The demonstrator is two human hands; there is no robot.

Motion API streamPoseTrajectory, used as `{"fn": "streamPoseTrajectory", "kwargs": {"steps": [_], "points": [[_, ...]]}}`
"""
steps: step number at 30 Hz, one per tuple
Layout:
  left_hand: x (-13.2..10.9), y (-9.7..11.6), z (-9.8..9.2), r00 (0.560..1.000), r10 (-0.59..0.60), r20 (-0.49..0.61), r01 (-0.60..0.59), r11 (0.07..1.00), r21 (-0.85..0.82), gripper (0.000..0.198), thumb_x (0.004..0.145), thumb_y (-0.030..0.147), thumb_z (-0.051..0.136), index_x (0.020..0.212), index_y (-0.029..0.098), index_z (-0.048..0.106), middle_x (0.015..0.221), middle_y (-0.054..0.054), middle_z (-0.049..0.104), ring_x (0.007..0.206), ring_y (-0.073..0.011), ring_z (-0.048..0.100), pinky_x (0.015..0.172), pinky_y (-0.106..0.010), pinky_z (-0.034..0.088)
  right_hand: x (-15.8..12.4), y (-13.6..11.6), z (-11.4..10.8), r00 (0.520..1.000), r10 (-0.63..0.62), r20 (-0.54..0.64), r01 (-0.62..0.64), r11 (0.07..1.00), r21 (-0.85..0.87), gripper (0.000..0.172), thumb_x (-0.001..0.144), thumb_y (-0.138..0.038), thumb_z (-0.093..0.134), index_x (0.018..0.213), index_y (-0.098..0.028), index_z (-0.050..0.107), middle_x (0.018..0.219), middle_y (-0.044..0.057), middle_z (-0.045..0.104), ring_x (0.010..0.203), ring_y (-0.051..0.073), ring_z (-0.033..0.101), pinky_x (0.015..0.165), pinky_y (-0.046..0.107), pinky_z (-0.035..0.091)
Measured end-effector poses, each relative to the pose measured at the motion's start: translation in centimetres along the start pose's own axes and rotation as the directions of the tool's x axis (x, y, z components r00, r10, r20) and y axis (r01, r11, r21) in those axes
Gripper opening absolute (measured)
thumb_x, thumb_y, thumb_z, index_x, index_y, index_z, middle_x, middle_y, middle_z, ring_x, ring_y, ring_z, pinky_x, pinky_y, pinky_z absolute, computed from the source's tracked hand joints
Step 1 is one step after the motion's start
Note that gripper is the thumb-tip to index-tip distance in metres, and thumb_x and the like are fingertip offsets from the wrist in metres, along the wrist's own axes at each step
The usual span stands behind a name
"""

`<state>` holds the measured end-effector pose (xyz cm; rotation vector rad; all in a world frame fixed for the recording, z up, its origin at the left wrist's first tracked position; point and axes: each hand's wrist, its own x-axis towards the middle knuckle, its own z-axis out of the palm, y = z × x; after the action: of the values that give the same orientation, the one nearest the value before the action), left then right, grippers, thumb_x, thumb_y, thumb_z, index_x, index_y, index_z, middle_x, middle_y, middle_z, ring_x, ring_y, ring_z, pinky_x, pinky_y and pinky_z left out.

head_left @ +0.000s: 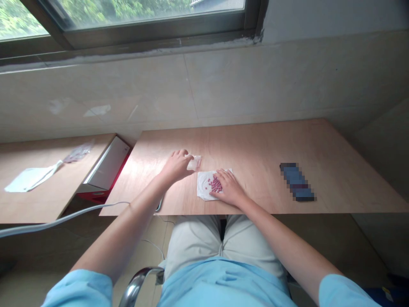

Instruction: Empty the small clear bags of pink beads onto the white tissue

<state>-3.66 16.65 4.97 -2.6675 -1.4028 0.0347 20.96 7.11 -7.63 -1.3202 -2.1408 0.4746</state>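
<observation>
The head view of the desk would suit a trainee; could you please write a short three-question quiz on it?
1. Multiple choice: which hand lies over part of the white sheet? A: left; B: right; C: both.
2. True or false: the small clear bag is at the left hand.
3. Fill in: the small round pieces on the white sheet are ____ in colour.

Key: 1. B, the right hand; 2. True; 3. pinkish red.
</observation>
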Motion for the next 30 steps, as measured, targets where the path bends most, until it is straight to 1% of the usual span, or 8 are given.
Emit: {"fn": "streamPoseTrajectory", "kwargs": {"steps": [4,8,11,15,18,22,26,30], "points": [[1.1,-5.6,0.7,0.992,-0.099,-0.075,0.085,0.982,-0.17,0.053,0.08,0.052,0.071,0.126,0.024,0.065,0.134,-0.012,0.055,0.126,-0.0353,0.048,0.11,-0.05,0.033,0.0,-0.1,0.2,1.0,0.004,-0.008,-0.004,1.0,-0.008,0.08,0.079,-0.054,0.076,0.144,-0.016,0.05,0.154,0.019,0.044,0.147,0.034,0.034,0.124,0.056,0.017],[1.1,-7.5,3.1,0.972,-0.218,-0.092,0.171,0.915,-0.364,0.056,0.088,0.052,0.059,0.136,0.023,0.059,0.136,-0.011,0.055,0.127,-0.0312,0.05,0.11,-0.044,0.038,0.0,-0.3,0.1,1.0,0.002,-0.005,-0.002,1.0,-0.011,0.078,0.08,-0.054,0.075,0.144,-0.017,0.05,0.155,0.018,0.043,0.147,0.034,0.033,0.124,0.056,0.018],[0.8,-7.0,6.5,0.966,-0.251,-0.055,0.2,0.869,-0.453,0.058,0.088,0.05,0.056,0.137,0.018,0.057,0.135,-0.012,0.056,0.126,-0.0298,0.054,0.109,-0.042,0.042,0.1,-0.4,0.0,1.0,0.003,0.002,-0.003,1.0,-0.014,0.078,0.08,-0.054,0.075,0.144,-0.017,0.05,0.154,0.018,0.043,0.147,0.034,0.034,0.124,0.057,0.019],[0.4,-5.9,10.9,0.952,-0.3,-0.059,0.232,0.835,-0.5,0.059,0.092,0.044,0.049,0.142,0.012,0.052,0.143,-0.016,0.052,0.136,-0.0291,0.046,0.117,-0.042,0.035,0.2,-0.5,0.0,1.0,0.007,0.008,-0.007,0.999,-0.036,0.077,0.08,-0.055,0.075,0.143,-0.017,0.051,0.155,0.018,0.042,0.147,0.035,0.034,0.124,0.056,0.019],[0.2,-5.3,12.8,0.95,-0.298,-0.093,0.221,0.852,-0.475,0.059,0.095,0.037,0.042,0.148,0.01,0.045,0.152,-0.018,0.045,0.144,-0.0293,0.037,0.121,-0.046,0.026,0.3,-0.6,0.0,1.0,0.009,0.014,-0.009,0.999,-0.045,0.077,0.08,-0.055,0.075,0.143,-0.017,0.051,0.155,0.017,0.042,0.147,0.035,0.034,0.124,0.057,0.02],[0.0,-4.4,13.7,0.954,-0.287,-0.085,0.236,0.896,-0.377,0.062,0.098,0.035,0.036,0.154,0.009,0.036,0.16,-0.019,0.036,0.151,-0.0326,0.027,0.123,-0.053,0.016,0.4,-0.7,0.0,1.0,0.015,0.023,-0.014,0.999,-0.049,0.075,0.081,-0.056,0.074,0.142,-0.019,0.052,0.154,0.016,0.044,0.146,0.035,0.035,0.124,0.058,0.019],[-0.3,-3.6,13.7,0.959,-0.272,-0.076,0.236,0.92,-0.312,0.068,0.099,0.042,0.036,0.159,0.011,0.025,0.165,-0.018,0.026,0.154,-0.0355,0.017,0.123,-0.056,0.009,0.5,-0.8,0.1,0.999,0.024,0.024,-0.023,0.998,-0.056,0.074,0.082,-0.055,0.073,0.142,-0.019,0.051,0.154,0.016,0.043,0.146,0.035,0.034,0.125,0.057,0.018],[-0.5,-3.0,13.4,0.962,-0.261,-0.081,0.229,0.932,-0.282,0.072,0.1,0.049,0.035,0.16,0.012,0.023,0.167,-0.018,0.021,0.155,-0.0375,0.011,0.122,-0.058,0.005,0.6,-0.8,0.1,0.999,0.031,0.025,-0.03,0.998,-0.057,0.074,0.081,-0.054,0.073,0.143,-0.02,0.051,0.155,0.016,0.042,0.147,0.035,0.033,0.124,0.059,0.017]]}}
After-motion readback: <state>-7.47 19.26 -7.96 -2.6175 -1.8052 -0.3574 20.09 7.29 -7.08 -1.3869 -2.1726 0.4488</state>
